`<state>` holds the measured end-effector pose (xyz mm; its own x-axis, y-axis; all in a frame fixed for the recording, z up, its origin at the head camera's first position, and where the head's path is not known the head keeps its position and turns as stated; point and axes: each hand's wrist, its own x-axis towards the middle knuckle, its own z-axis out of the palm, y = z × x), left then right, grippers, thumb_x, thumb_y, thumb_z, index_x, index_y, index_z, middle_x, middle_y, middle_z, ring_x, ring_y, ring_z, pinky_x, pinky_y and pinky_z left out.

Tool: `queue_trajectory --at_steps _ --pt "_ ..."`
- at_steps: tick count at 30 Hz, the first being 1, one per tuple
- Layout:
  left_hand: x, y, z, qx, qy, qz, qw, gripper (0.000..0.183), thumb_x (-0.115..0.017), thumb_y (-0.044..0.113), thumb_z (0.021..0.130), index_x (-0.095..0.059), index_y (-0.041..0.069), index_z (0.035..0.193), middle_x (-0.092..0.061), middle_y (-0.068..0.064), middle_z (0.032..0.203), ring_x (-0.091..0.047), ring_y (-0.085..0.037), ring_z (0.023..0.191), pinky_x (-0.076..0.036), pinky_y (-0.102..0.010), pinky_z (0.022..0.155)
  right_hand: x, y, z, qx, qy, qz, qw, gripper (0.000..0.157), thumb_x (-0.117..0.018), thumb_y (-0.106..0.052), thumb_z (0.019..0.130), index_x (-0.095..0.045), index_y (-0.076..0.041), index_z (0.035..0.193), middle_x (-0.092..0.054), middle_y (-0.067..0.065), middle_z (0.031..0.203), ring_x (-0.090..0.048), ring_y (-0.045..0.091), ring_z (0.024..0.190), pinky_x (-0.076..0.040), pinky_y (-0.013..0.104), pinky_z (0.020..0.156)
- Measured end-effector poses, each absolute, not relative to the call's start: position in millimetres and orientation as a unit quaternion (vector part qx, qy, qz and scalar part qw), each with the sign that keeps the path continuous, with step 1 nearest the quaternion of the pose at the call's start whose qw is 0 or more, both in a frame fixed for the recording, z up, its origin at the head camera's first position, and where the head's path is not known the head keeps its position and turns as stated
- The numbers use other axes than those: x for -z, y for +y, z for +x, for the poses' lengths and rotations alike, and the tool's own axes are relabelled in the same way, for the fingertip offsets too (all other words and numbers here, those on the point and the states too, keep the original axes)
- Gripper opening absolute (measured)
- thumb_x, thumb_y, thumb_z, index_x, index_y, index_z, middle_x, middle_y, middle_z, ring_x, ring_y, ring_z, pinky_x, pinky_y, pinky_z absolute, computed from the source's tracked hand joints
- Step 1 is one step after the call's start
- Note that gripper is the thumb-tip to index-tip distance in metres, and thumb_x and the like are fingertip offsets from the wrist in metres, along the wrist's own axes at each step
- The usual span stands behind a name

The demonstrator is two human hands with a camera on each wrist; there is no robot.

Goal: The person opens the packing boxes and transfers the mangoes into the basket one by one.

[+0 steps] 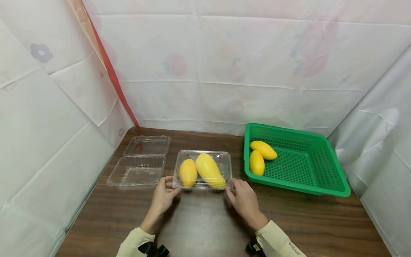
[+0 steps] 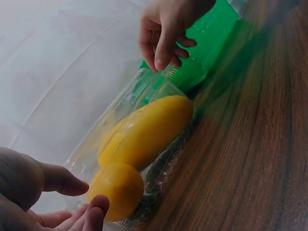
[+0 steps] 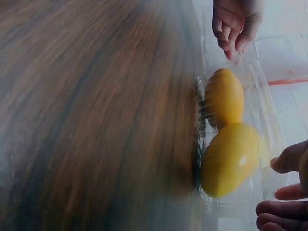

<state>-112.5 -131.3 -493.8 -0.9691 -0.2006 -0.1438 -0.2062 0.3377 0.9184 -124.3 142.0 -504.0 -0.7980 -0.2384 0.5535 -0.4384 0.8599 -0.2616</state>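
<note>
A clear plastic clamshell box (image 1: 203,186) stands on the table with its lid over two yellow mangoes, a small one (image 1: 188,173) on the left and a longer one (image 1: 210,170) on the right. My left hand (image 1: 163,196) is at the box's front left corner, pinching the lid's edge between thumb and fingers. At the front right corner, my right hand (image 1: 245,200) pinches the edge the same way. Both mangoes (image 2: 144,132) show through the plastic in the left wrist view. From the right wrist, the left hand (image 3: 237,24) appears at the far corner.
Left of the box, another clear clamshell box (image 1: 138,171) lies unfolded with nothing inside. To the right stands a green plastic basket (image 1: 321,187) with two mangoes (image 1: 263,150) at its left end. White printed sheets (image 1: 224,71) hang behind the table and at both sides.
</note>
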Motion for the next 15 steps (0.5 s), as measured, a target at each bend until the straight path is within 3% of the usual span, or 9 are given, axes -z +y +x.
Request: queue_trajectory --at_steps 4,10,15 --pt "495.9 -130.4 -113.7 -0.587 0.799 -0.132 0.005 0.053 -0.065 -0.004 0.085 -0.042 -0.007 0.133 -0.063 -0.023 0.104 -0.065 -0.011 0.074 -0.048 -0.021 0.060 504.0 142.0 -125.9 -0.173 -0.919 0.211 0.285 0.025 -0.085 -0.018 0.074 -0.071 -0.006 0.091 -0.064 0.003 0.077 -0.057 0.017 0.067 -0.052 0.028 0.058" --pt "499.1 -121.0 -108.4 -0.682 0.716 -0.148 0.016 0.064 -0.058 -0.010 0.089 -0.023 -0.015 0.142 -0.064 -0.024 0.100 -0.065 -0.008 0.066 -0.054 -0.020 0.064 506.5 145.0 -126.1 -0.182 -0.906 0.238 0.300 0.023 -0.088 -0.016 0.068 -0.073 -0.008 0.083 -0.059 0.000 0.074 -0.055 0.016 0.066 -0.051 0.026 0.057" --pt "502.9 -108.8 -103.1 -0.731 0.661 -0.164 0.040 0.047 -0.052 -0.007 0.093 -0.028 -0.017 0.132 -0.066 -0.016 0.093 -0.065 -0.006 0.065 -0.054 -0.019 0.062 509.3 149.3 -128.8 -0.179 -0.899 0.264 0.301 0.022 -0.089 -0.013 0.067 -0.074 -0.009 0.083 -0.058 0.001 0.077 -0.053 0.016 0.070 -0.050 0.026 0.058"
